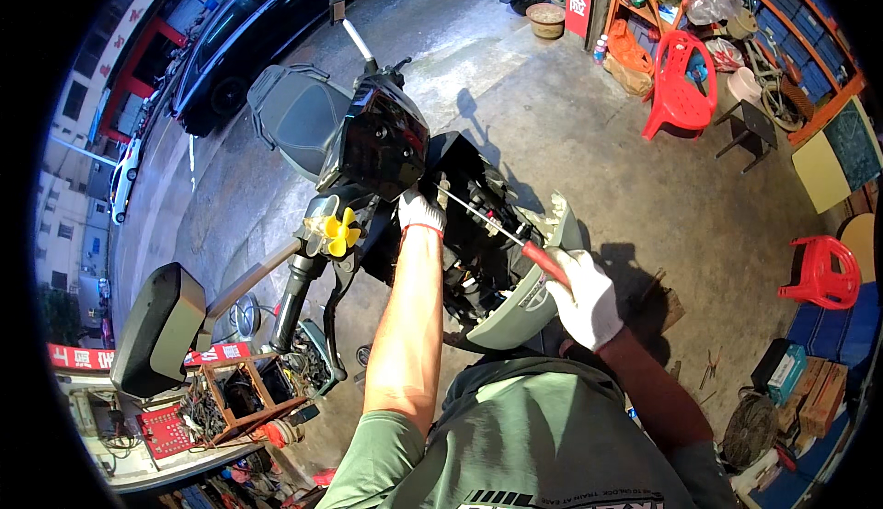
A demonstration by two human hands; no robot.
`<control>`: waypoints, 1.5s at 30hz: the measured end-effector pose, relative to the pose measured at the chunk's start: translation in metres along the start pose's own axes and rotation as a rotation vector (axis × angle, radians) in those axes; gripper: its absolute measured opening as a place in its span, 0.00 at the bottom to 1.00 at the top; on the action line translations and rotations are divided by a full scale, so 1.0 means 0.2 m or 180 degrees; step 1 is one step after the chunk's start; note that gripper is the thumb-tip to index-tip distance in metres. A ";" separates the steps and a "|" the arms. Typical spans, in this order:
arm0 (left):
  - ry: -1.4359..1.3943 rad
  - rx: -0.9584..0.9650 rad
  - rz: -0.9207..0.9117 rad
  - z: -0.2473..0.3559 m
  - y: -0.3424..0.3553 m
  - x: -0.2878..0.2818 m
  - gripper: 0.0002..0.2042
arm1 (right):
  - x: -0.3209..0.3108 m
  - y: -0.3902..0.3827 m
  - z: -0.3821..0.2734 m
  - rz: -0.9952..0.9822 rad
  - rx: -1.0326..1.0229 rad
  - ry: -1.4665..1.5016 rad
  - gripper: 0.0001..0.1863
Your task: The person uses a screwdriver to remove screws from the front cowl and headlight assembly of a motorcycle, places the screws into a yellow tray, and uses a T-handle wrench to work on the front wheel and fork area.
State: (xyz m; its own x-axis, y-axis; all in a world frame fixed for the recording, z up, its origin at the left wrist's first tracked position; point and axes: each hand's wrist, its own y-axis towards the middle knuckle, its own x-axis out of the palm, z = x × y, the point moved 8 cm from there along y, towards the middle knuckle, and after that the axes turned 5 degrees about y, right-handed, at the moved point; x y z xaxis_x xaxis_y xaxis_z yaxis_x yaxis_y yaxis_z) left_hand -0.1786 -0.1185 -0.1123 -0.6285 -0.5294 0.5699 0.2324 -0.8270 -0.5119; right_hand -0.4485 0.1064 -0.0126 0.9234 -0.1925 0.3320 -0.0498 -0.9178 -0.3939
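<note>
A scooter with its front panels taken off stands before me, its black dashboard housing (382,137) at the handlebars and open wiring below. My left hand (420,212), in a white glove, presses on the black frame just under the dashboard. My right hand (586,296), also gloved, grips the red handle of a long screwdriver (501,230). Its thin shaft points up-left, the tip close to my left hand. A grey body panel (524,311) hangs loose under my right hand. A yellow toy propeller (337,231) sits on the left grip.
A wooden crate of tools and parts (241,397) stands at my lower left. Two red plastic chairs (679,86) (821,273), a small dark stool (747,130) and orange shelving (782,40) fill the right side. A dark car (248,31) is parked on the street beyond.
</note>
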 end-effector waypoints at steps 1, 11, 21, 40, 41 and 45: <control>0.0015 0.0001 -0.0009 0.00 0.01 0.00 0.16 | 0.00 0.00 0.01 -0.0002 0.0095 0.0076 0.16; -0.0058 -0.0093 0.0028 -0.01 0.03 -0.03 0.15 | 0.09 -0.06 -0.28 0.0150 -0.1845 -0.2416 0.15; 0.0198 -0.0161 -0.0203 -0.05 -0.01 0.06 0.13 | -0.02 0.05 -0.07 0.0010 -0.0596 -0.0591 0.17; 0.0493 -0.0048 -0.0279 -0.01 -0.04 0.03 0.12 | 0.13 -0.01 -0.28 -0.0274 -0.2048 -0.2687 0.20; 0.0558 -0.0064 -0.0289 -0.02 -0.03 0.04 0.12 | 0.10 0.02 -0.26 -0.0221 -0.1972 -0.2181 0.19; 0.0507 0.0030 0.0016 -0.02 -0.06 0.06 0.14 | 0.06 0.08 0.12 -0.0408 0.1105 0.2178 0.18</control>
State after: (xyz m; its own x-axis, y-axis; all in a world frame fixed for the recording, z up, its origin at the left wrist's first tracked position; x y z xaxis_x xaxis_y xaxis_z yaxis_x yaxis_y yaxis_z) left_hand -0.1925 -0.1139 -0.1021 -0.7369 -0.4975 0.4578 0.2424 -0.8266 -0.5080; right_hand -0.4298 0.0986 -0.0354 0.4678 -0.3675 0.8038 0.2679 -0.8078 -0.5252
